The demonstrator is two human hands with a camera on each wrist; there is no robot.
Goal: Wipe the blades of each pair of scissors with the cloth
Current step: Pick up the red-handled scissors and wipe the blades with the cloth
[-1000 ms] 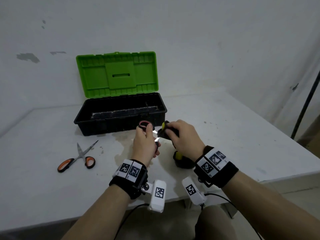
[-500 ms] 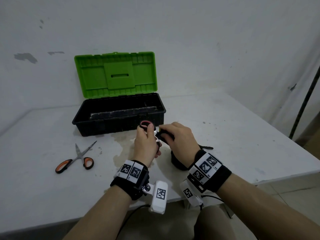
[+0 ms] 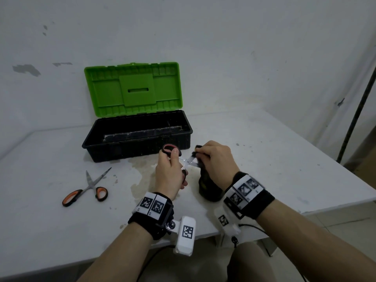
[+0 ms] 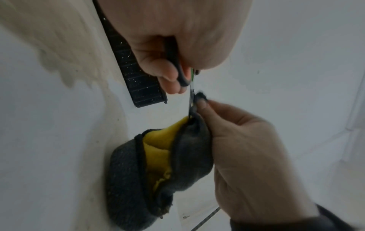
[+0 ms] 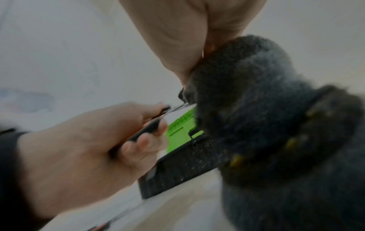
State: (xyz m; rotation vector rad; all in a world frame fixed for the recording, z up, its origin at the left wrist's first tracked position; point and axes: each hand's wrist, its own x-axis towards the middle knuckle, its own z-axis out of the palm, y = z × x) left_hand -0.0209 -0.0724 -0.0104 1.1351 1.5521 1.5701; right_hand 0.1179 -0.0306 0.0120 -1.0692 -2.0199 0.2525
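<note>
Grip: left hand curls around the handles of the red-and-black scissors; right hand pinches the cloth over the blades.
Location: scissors are held above the table, just in front of the toolbox; the cloth's lower end rests on the table.
Handling: scissors look light, stiff and sharp-edged, best held by the handles; the cloth is soft, limp, dark outside and yellow inside.
Surroundings: orange-handled scissors lie open, well apart to the left.
Obstruction: nothing visibly blocks the wipe.
</note>
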